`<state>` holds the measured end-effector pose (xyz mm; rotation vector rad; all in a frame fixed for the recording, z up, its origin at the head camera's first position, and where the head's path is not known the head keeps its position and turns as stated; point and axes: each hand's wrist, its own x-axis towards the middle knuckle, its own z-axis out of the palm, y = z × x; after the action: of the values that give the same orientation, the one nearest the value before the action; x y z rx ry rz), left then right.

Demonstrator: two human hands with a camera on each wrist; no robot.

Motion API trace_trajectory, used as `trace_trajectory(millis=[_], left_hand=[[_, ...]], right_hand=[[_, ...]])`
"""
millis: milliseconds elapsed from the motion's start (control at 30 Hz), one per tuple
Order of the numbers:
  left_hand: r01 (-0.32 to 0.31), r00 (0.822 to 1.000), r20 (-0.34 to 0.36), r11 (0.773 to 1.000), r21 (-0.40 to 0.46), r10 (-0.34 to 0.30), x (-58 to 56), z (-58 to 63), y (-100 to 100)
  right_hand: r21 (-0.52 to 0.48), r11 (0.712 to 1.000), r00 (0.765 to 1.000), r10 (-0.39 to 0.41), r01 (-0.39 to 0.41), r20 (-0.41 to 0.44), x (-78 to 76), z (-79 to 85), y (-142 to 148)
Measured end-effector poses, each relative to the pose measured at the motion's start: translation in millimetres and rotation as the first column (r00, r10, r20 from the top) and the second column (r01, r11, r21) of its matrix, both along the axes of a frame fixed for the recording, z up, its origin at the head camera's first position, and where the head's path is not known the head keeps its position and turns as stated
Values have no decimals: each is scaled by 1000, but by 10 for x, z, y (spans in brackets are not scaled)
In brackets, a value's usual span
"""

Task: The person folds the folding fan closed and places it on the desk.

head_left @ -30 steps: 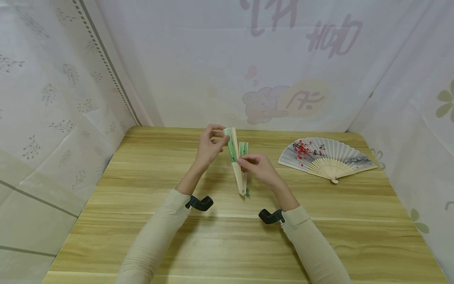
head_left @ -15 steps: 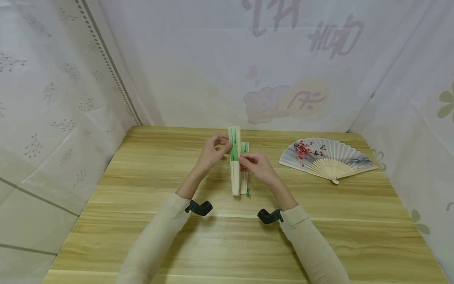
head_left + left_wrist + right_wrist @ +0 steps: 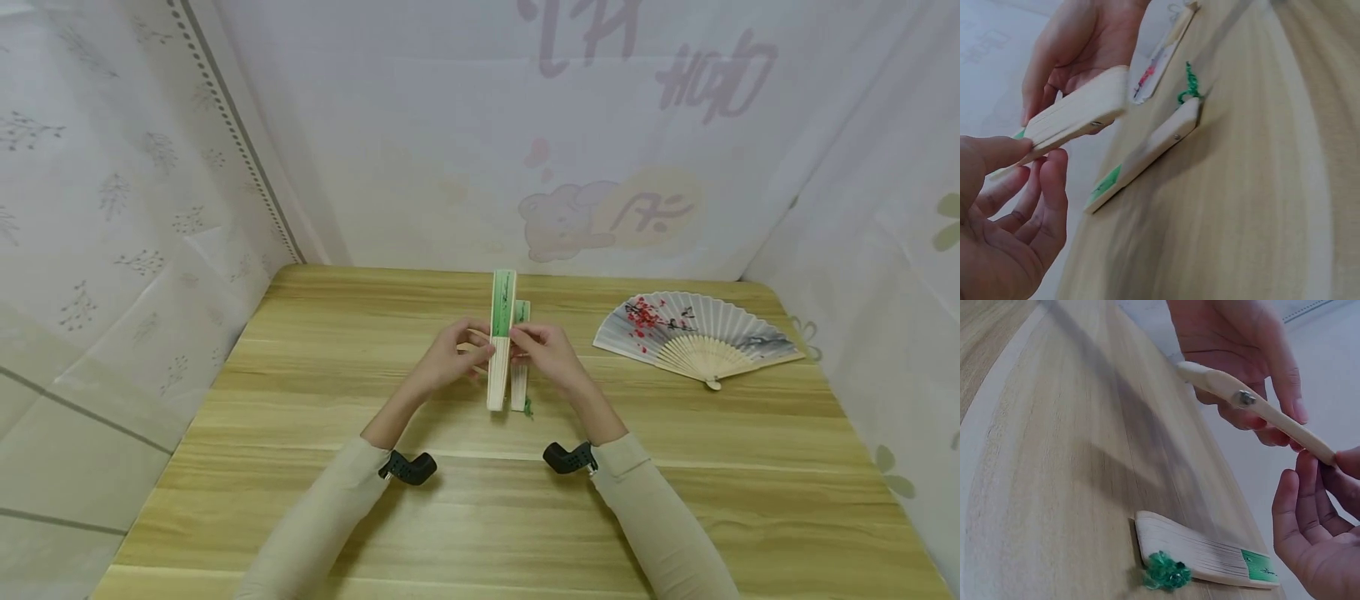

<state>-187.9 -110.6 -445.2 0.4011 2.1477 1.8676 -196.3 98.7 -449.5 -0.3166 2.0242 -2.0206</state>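
Observation:
A folded hand fan (image 3: 503, 304) with a green printed end and pale wooden ribs is held above the table. From its left, my left hand (image 3: 448, 360) pinches it near the middle between thumb and fingers. Opposite, my right hand (image 3: 553, 357) pinches its right edge. A metal rivet shows at the end of the held fan (image 3: 1275, 417) in the right wrist view. Below and slightly right lies a second folded fan (image 3: 520, 390), also green and pale, with a green tassel (image 3: 1166, 571) at its rivet end; the hands partly cover it in the head view.
An opened grey-white fan (image 3: 693, 333) with red blossoms lies at the right on the wooden table (image 3: 480, 517). Printed cloth (image 3: 420, 167) hangs behind the table's back edge and along both sides. A black wrist camera (image 3: 411, 468) is strapped to each sleeve.
The held fan has turned from a leftward tilt to nearly upright, and has shifted slightly right. My left hand has moved down from its upper end to its middle; the right hand keeps its grip.

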Motion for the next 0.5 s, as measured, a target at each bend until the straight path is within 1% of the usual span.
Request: trace_trajectory(millis=[100,267,367,500], left_hand=[[-5,1000,0,1000,20,5,21,-23,-2],[-60,998,0,998,25,60,60,-12,-25],[-83,997,0,996,27,83,67,-27,-54],[-97,995,3,995,28,96,63,-48,-88]], right_hand=[[18,1000,1000,-13,13,11,-3,-10,-14],[21,999,1000,-26,26,11,3,-34,-38],[24,1000,1000,-13,13,-2,18,-35,-45],[36,999,1000,23,-22,-20,43,-32,-53]])
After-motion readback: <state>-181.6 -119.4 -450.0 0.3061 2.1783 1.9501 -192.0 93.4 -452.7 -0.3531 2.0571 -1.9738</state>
